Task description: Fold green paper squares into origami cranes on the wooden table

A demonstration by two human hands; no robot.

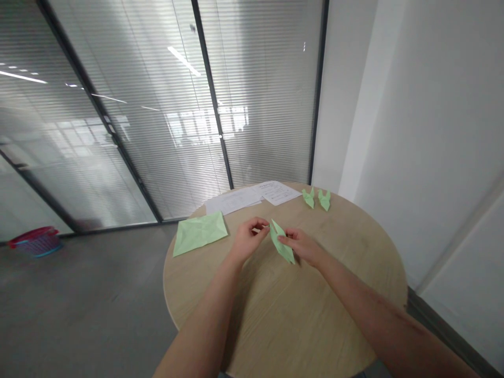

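Observation:
Above the round wooden table (315,315) I hold a partly folded piece of light green paper (281,245), narrow and pointed at its upper end. My right hand (301,244) grips its right side, the thumb lying across the front face. At the upper left edge, my left hand (250,237) pinches the paper between thumb and fingertips. On the table to the left lies a flat stack of green paper sheets (200,232), creased on top. Two small folded green paper figures (308,198) with upright points stand side by side at the far right.
Printed white sheets (279,192) lie along the table's far edge. Behind them is a glass partition with blinds (268,105); a white wall (441,131) rises at the right. A red and blue plastic basket (37,242) sits on the grey floor at far left.

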